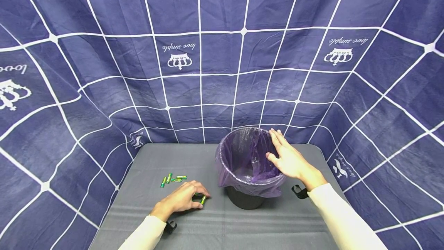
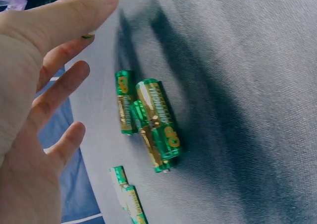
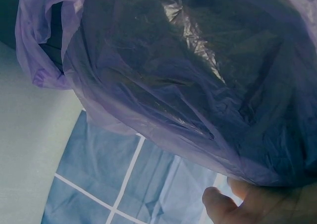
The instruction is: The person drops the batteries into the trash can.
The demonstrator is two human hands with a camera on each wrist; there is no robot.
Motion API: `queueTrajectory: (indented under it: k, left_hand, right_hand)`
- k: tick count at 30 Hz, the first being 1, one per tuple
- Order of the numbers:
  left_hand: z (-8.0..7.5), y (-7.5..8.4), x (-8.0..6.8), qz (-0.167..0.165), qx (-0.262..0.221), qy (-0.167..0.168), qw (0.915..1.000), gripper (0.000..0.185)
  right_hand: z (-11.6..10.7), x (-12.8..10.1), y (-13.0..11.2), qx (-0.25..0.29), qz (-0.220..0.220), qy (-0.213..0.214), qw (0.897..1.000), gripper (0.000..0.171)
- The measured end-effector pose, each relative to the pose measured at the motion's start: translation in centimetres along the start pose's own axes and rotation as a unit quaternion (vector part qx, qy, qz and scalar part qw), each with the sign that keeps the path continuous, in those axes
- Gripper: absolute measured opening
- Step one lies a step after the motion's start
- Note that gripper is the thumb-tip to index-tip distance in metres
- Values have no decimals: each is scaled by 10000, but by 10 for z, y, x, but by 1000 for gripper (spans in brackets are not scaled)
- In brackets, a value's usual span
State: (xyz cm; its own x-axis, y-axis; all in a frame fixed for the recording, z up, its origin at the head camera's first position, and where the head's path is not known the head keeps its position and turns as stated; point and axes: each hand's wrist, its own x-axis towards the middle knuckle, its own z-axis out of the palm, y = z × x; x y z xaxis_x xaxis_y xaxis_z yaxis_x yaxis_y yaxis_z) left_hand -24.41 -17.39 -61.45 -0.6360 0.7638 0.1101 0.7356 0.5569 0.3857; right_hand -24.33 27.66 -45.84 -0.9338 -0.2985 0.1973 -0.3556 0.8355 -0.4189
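Observation:
Near the table's middle, my left hand [image 1: 184, 196] pinches a green-and-gold battery [image 1: 203, 200] between thumb and fingertip. In the left wrist view only a sliver of it shows behind the thumb [image 2: 74, 16]; the other fingers are spread. A cluster of batteries [image 2: 157, 117] lies on the cloth below this hand, one resting on top of others. My right hand [image 1: 290, 160], fingers straight, is at the right rim of a dark bin [image 1: 244, 199] lined with a purple bag [image 1: 225, 173]. In the right wrist view its fingertips [image 3: 218, 204] are beside the bag.
Several more batteries [image 1: 177, 180] lie loose on the grey-covered table [image 1: 145, 161], left of the bin and beyond my left hand. Navy cloth [image 1: 218, 53] with white lines hangs round the back and sides. A black strap [image 1: 300, 191] shows at the right wrist.

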Motion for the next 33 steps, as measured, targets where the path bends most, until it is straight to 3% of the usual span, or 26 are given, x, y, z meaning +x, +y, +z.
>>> queueTrajectory:
  k: [6,15,25,33]
  left_hand:
    - [-8,5,5,7,60,298,9995,37]
    - [-27,22,11,-36,652,617,9960,36]
    - [-51,41,20,270,1145,1320,9842,35]
    - [-68,51,19,220,1226,1770,9763,34]
  right_hand:
    - [-1,1,0,14,15,-14,10000,87]
    - [-1,1,1,20,34,-32,10000,87]
    - [-2,2,1,-14,21,-14,10000,86]
    - [0,2,1,61,55,-36,10000,86]
